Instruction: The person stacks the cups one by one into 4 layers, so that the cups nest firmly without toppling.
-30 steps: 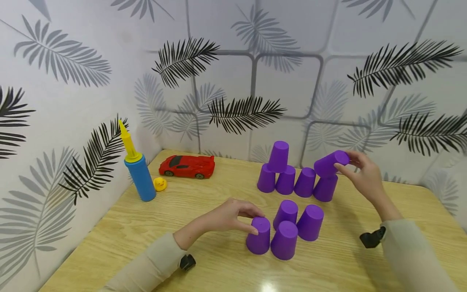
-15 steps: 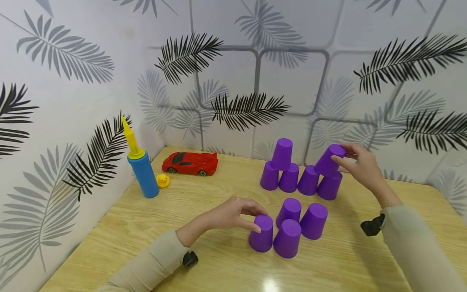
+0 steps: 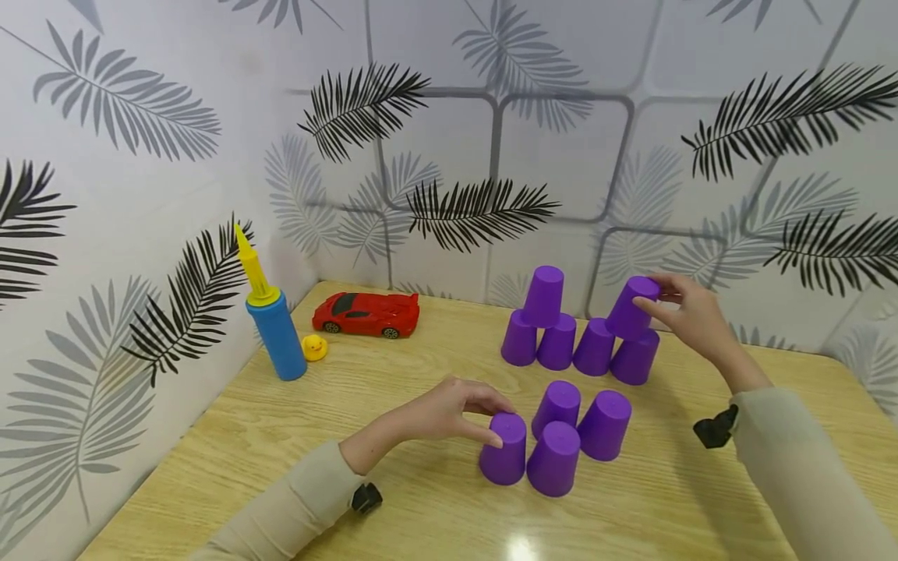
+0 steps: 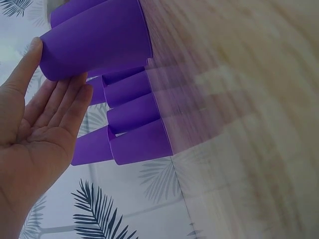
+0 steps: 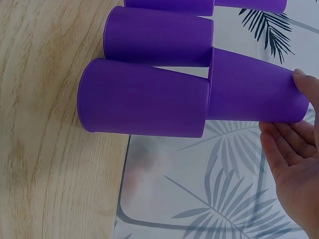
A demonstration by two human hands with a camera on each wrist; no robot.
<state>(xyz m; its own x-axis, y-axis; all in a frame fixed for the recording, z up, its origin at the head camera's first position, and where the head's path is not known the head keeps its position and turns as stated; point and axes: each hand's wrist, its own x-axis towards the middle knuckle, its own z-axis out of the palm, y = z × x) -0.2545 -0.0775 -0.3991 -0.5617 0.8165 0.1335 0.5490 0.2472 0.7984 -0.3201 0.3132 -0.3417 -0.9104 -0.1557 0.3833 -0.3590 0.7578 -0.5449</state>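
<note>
My right hand (image 3: pixel 693 315) pinches the closed top end of an upside-down purple cup (image 3: pixel 631 310), thumb on one side and fingers on the other. That cup rests across two cups of the back row; the right wrist view shows its rim on the lower cup (image 5: pixel 144 99). Left of it, another cup (image 3: pixel 543 298) sits on the row's other two cups (image 3: pixel 519 339). Nearer the front, my left hand (image 3: pixel 449 409) holds the top of an upside-down cup (image 3: pixel 503 460) between thumb and fingers. Beside that cup stand three more upside-down cups (image 3: pixel 553 467).
A red toy car (image 3: pixel 366 314) is at the back left of the wooden table (image 3: pixel 393 514). Near it are a small yellow rubber duck (image 3: pixel 314 347) and an upright blue hand pump (image 3: pixel 278 339) with a yellow nozzle. A leaf-patterned wall (image 3: pixel 449 140) stands behind the table.
The cup in my right hand was tilted over; it has turned upright onto the two back cups. My left hand has kept its hold. The head view has shifted slightly.
</note>
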